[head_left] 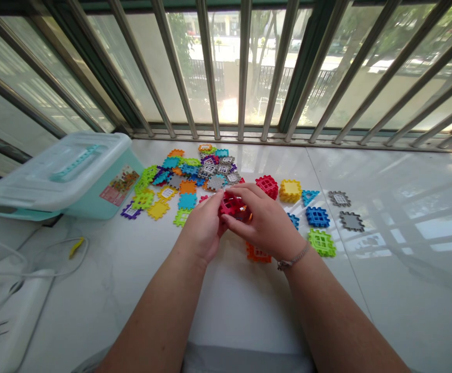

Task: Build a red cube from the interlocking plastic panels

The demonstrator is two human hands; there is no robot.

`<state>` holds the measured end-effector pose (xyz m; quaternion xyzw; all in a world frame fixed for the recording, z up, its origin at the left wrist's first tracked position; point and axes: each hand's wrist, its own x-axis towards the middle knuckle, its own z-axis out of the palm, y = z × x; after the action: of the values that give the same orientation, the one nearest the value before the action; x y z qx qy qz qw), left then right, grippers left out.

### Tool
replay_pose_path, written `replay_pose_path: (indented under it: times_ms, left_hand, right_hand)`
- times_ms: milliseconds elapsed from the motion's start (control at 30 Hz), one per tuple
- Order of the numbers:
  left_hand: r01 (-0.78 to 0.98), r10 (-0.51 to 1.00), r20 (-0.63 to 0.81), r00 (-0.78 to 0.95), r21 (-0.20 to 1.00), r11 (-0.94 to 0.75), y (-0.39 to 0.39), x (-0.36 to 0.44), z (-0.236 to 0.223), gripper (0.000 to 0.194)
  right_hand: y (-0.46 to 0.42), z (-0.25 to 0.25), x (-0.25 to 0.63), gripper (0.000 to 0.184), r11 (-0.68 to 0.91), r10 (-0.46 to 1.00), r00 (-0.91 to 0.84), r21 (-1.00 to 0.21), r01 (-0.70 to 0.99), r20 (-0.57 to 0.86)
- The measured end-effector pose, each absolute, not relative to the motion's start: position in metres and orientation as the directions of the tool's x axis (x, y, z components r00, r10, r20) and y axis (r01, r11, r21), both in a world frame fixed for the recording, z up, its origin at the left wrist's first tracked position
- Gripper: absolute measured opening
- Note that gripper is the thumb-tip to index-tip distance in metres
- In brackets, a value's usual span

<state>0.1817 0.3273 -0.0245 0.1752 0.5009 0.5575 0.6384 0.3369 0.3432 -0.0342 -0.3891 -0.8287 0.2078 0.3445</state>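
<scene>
Both of my hands meet over the middle of the white surface, with a red plastic building tile (230,204) between them. My left hand (206,225) grips its left side, fingers closed. From the right, my right hand (259,217) curls over the tile with thumb and fingers closed on it. Whether more than one tile is in the grip is hidden by the fingers. Under my right wrist lies an orange window tile (258,253). Beyond the hands stand a stack of red tiles (267,186) and a stack of yellow tiles (290,191).
Mixed tiles (189,170) lie heaped at the back. To the right are blue tiles (318,217), green tiles (321,243) and a grey tile (352,221). A lidded teal box (89,191), a cable (82,259) and a power strip (27,316) occupy the left. Metal bars (244,72) line the window.
</scene>
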Motion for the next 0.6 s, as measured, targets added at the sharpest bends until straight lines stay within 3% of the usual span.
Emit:
replay_pose_path:
  times_ms: [600]
  left_hand:
    - [-0.491, 0.883, -0.439, -0.165, 0.813, 0.313, 0.3276, 0.1864, -0.0234, 0.019]
  right_hand:
    - [0.3437, -0.0333, 0.3368, 0.044, 0.591, 0.799, -0.481, -0.616, 0.520, 0.360]
